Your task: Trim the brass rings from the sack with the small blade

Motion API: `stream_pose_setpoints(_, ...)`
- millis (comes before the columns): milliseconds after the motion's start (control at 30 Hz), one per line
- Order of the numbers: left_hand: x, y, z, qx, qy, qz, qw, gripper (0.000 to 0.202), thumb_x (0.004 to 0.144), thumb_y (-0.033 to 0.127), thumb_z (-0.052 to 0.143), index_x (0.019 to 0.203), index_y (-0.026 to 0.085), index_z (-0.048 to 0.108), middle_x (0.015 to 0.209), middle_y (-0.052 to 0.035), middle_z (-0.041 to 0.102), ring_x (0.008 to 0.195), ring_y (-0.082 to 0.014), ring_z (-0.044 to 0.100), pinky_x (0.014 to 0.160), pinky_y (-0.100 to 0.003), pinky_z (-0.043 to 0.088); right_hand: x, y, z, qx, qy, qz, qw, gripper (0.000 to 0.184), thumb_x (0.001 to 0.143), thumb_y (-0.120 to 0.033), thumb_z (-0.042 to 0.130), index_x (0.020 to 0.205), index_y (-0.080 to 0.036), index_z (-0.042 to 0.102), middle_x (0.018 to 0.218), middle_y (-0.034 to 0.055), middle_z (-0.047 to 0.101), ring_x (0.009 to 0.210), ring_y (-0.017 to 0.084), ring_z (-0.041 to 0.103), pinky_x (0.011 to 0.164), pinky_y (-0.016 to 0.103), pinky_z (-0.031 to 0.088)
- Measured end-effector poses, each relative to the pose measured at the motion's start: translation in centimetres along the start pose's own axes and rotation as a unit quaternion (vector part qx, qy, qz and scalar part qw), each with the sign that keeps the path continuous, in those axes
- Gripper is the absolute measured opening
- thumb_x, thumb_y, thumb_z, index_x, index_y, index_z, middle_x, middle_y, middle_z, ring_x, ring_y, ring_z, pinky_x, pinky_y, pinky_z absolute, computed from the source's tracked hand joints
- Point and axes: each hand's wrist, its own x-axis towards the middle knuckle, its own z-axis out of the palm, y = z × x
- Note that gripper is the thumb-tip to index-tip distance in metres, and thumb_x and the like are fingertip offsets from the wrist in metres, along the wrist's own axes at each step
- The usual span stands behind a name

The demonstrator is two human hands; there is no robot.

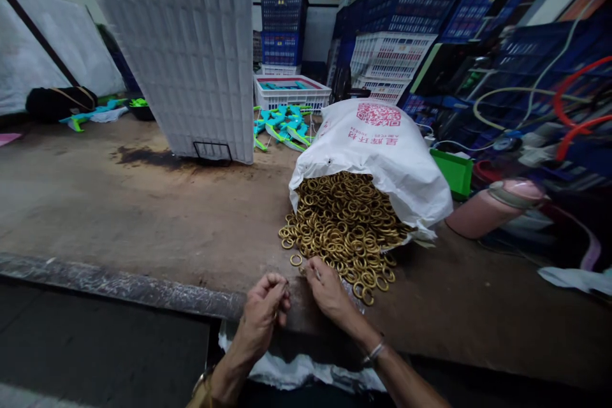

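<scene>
— What is shown in the head view?

— A white sack (382,146) is seen lying on its side on the worn workbench (143,204), its mouth turned toward the person. A heap of brass rings (342,223) is spilled from it. One loose ring (296,260) is set just apart at the heap's near edge.

— How are the hands held?

— The left hand (262,309) is closed into a pinch at the bench's front edge. Something small may be nipped there, but what it is cannot be told. The right hand (327,290) is laid at the heap's near rim, fingers curled toward the rings. Whether one is clamped cannot be told.

— How much is judged done?

— Little can be counted as done. No sorted or finished pile is seen near the hands, while the sack is judged largely full and the heap large.

— And around it?

— Behind, turquoise plastic parts (284,124) and a white basket (291,92) are seen, and a pink bottle (492,207) is laid to the right.
</scene>
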Motion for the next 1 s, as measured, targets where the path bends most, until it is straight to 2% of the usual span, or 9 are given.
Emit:
stream_pose_setpoints(67,0.4,-0.5,0.3,0.079,0.02,0.063,0.995,0.025,0.067,0.033,0.065,0.084,0.017,0.057,0.056,0.0043,0.049,0.044,-0.007,0.041,0.038,-0.016,0.029,-0.9,-0.1,-0.7,0.153,-0.038,0.052,0.986,0.021,0.081,-0.033,0.035,0.063,-0.021,0.036,0.052,-0.0065,0.037,0.046,0.008,0.035,0.046,0.02,0.028)
stream_pose_setpoints(200,0.5,-0.8,1.0,0.177,-0.006,0.16,0.971,0.023,0.067,0.027,0.065,0.087,0.016,0.065,0.072,-0.0014,0.058,0.063,-0.0113,0.05,0.061,-0.02,0.04,-2.6,-0.5,-1.8,0.371,-0.134,0.172,0.903,0.029,0.074,-0.047,0.045,0.068,-0.023,0.032,0.046,-0.0127,0.028,0.034,0.003,0.015,0.034,0.018,0.013)
stream_pose_setpoints(267,0.3,-0.6,1.5,0.188,-0.043,0.145,0.97,0.022,0.068,0.029,0.064,0.085,0.015,0.066,0.078,-0.0036,0.061,0.069,-0.0137,0.052,0.065,-0.021,0.04,-3.1,-0.7,-2.3,0.425,-0.154,0.193,0.871,0.034,0.07,-0.05,0.051,0.07,-0.023,0.031,0.046,-0.0139,0.028,0.032,0.002,0.013,0.033,0.017,0.011)
stream_pose_setpoints(400,-0.2,-0.2,2.5,0.13,-0.091,0.021,0.987,0.026,0.069,0.04,0.063,0.073,0.015,0.058,0.056,0.0027,0.052,0.047,-0.0075,0.041,0.046,-0.018,0.032,-3.4,-0.8,-2.8,0.462,-0.164,0.197,0.849,0.036,0.067,-0.05,0.055,0.07,-0.022,0.031,0.045,-0.0141,0.03,0.032,0.001,0.015,0.033,0.017,0.011)
stream_pose_setpoints(500,-0.3,-0.1,2.9,0.103,-0.089,-0.018,0.991,0.032,0.066,0.045,0.064,0.07,0.016,0.051,0.045,0.0089,0.039,0.038,-0.0031,0.026,0.038,-0.017,0.019,-3.5,-0.9,-2.6,0.448,-0.17,0.195,0.856,0.032,0.07,-0.047,0.052,0.068,-0.022,0.033,0.045,-0.0136,0.029,0.032,0.001,0.015,0.033,0.017,0.011)
stream_pose_setpoints(567,-0.3,-0.2,3.0,0.107,-0.082,-0.025,0.991,0.033,0.064,0.044,0.066,0.072,0.015,0.051,0.045,0.0094,0.039,0.037,-0.0022,0.025,0.037,-0.016,0.016,-3.5,-0.7,-2.3,0.427,-0.168,0.194,0.867,0.027,0.073,-0.044,0.048,0.066,-0.022,0.034,0.045,-0.013,0.029,0.033,0.002,0.014,0.033,0.017,0.011)
stream_pose_setpoints(700,-0.2,-0.5,2.9,0.078,-0.053,-0.057,0.994,0.03,0.064,0.037,0.067,0.076,0.016,0.05,0.046,0.0099,0.04,0.035,-0.0014,0.025,0.035,-0.015,0.014,-3.4,0.0,-1.6,0.316,-0.1,0.154,0.931,0.02,0.076,-0.034,0.044,0.063,-0.02,0.04,0.046,-0.0101,0.032,0.038,0.004,0.024,0.037,0.017,0.02)
stream_pose_setpoints(800,0.1,-0.9,2.7,0.012,-0.04,-0.099,0.994,0.031,0.062,0.031,0.069,0.08,0.017,0.048,0.052,0.009,0.044,0.034,-0.0004,0.025,0.033,-0.014,0.01,-3.4,0.2,-1.5,0.225,-0.029,0.089,0.97,0.01,0.075,-0.027,0.047,0.075,-0.017,0.049,0.058,-0.0059,0.045,0.051,0.007,0.04,0.048,0.019,0.033)
stream_pose_setpoints(1000,0.5,-1.4,2.7,-0.097,-0.038,-0.174,0.979,0.037,0.054,0.021,0.073,0.075,0.017,0.043,0.056,0.0079,0.046,0.034,0.0016,0.026,0.032,-0.012,0.01,-3.9,0.0,-1.7,0.199,-0.042,0.009,0.979,0.02,0.078,-0.036,0.05,0.084,-0.017,0.054,0.067,-0.0035,0.051,0.062,0.009,0.047,0.058,0.02,0.037)
